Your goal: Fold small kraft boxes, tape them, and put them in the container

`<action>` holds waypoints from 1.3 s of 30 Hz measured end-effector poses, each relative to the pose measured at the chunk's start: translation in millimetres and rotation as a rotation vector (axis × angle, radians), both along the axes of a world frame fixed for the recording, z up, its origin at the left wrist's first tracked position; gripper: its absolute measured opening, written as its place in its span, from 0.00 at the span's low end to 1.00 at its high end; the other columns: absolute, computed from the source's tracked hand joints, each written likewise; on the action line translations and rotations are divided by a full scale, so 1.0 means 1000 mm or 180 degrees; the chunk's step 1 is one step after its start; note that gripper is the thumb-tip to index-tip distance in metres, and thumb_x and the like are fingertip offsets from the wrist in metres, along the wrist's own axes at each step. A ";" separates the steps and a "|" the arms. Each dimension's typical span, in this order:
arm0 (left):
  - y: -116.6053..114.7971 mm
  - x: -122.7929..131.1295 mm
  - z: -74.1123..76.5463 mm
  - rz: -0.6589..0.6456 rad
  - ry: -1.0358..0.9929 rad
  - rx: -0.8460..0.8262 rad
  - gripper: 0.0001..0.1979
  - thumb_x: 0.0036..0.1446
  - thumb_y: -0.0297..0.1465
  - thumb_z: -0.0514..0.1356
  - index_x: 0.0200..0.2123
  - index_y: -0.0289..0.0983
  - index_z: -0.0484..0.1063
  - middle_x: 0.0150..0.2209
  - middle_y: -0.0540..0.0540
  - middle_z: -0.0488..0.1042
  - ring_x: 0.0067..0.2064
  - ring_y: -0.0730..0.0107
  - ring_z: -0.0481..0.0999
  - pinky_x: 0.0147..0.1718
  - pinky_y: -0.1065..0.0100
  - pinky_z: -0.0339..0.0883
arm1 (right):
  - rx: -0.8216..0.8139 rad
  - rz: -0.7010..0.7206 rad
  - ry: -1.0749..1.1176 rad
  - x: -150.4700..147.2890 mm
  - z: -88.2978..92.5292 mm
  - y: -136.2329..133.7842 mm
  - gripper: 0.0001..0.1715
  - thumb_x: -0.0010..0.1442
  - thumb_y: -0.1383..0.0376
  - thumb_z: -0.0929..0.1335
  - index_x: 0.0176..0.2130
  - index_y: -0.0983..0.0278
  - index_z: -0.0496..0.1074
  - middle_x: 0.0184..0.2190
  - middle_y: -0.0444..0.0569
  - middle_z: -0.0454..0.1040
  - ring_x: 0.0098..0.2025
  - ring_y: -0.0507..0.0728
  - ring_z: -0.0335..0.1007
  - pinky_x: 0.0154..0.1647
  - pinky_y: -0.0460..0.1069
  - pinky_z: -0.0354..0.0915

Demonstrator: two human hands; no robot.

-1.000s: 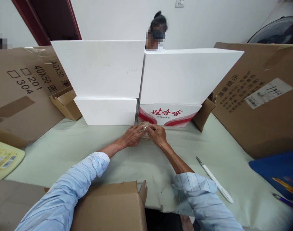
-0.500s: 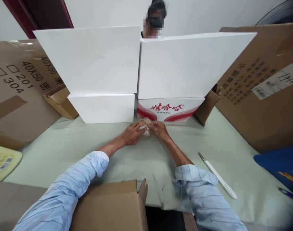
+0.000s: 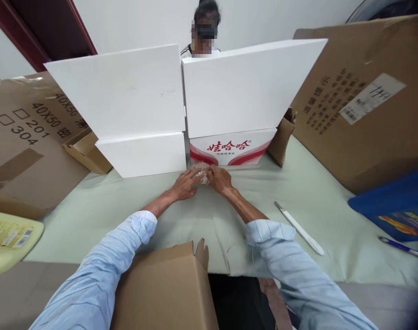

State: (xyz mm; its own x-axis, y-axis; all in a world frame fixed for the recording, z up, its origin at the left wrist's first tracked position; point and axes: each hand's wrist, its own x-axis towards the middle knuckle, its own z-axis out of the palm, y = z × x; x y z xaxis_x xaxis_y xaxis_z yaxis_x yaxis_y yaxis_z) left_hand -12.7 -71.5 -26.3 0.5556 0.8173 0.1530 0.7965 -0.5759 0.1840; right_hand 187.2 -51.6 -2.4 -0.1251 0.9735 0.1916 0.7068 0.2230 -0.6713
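Note:
Both hands meet at a small crumpled bundle of clear plastic film on the green tablecloth, just in front of the white boxes. My left hand has its fingers closed on the bundle's left side. On its right side, my right hand pinches the film with bent fingers. Whether anything lies inside the wrapping, I cannot make out. Behind my right hand stands a white box with red lettering. A white-handled scalpel lies on the cloth to the right of my right forearm.
White panels rise at the back, with a person behind them. Large cardboard boxes flank both sides, the right one bearing a label. A brown carton stands at the near edge. A yellow jug, blue container and pen lie outward.
The camera view has turned a little, so the boxes and scalpel appear farther left. Both hands stay on the plastic bundle, with my right fingers shifted slightly over it.

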 end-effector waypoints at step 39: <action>-0.292 -0.156 0.065 0.1970 -0.2646 -0.1441 0.43 0.61 0.66 0.56 0.62 0.39 0.78 0.68 0.38 0.72 0.73 0.38 0.64 0.71 0.47 0.61 | -0.0218 0.2131 0.0684 0.055 -0.027 -0.207 0.69 0.54 0.55 0.79 0.79 0.57 0.42 0.74 0.62 0.56 0.74 0.73 0.57 0.71 0.65 0.63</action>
State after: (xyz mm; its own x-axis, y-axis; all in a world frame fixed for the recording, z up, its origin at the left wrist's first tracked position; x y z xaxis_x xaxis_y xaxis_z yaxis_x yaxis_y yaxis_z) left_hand -169.1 -363.1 39.1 -0.1000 0.9906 -0.0938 0.4549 0.1294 0.8811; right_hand 241.8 -258.2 -29.3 -0.6676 0.7112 0.2202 0.2828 0.5158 -0.8087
